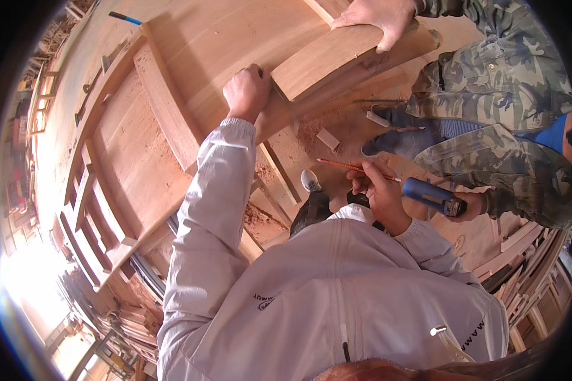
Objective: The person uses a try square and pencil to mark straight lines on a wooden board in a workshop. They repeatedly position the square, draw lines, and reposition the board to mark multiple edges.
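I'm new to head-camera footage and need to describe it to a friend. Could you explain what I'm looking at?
There is no robot here, just a person's two bare hands. The single picture comes from a wide fisheye camera on that person's head, looking down, so straight edges bend near the rim.

The left hand is curled beside a curved wooden piece; I can't tell whether it grips anything. The right hand holds a red pencil.

Wooden strips and the curved piece lie on a broad wooden surface. A co-worker's hand rests on the curved piece; their other hand holds a blue cylindrical object.
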Demonstrator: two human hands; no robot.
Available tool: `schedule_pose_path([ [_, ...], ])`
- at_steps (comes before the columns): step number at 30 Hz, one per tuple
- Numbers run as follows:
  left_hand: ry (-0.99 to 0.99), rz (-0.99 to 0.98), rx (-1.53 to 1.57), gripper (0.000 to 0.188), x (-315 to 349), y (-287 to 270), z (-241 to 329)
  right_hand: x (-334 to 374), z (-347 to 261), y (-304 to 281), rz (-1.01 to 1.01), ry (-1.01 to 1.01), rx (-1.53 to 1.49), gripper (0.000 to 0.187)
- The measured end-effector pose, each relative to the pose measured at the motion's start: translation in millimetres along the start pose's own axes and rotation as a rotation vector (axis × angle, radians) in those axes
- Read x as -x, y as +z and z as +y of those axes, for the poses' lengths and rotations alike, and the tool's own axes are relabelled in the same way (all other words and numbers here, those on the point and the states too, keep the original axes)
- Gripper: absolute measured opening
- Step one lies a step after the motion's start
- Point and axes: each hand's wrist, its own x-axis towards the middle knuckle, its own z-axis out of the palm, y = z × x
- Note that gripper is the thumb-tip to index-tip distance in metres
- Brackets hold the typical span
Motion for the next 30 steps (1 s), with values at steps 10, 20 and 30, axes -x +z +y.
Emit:
schedule_pose_path([
  [10, -0.034, 0.070, 0.336, 0.036, 70.0, -45.9, -83.8, 25.9, -16.7, -5.8, -0.132, -0.020, 0.108, 0.030],
  [20, -0.232, 0.370, 0.590, 0.036, 260.0, -114.7, -68.8, 27.5, -27.7, 17.4, -0.382, -0.204, 0.441, 0.041],
  [30, -0.481, 0.360, 1.091, 0.030, 266.1, -114.2, -67.4, 12.8, -18.0, 36.8, -0.606, -0.616, 1.193, 0.048],
])
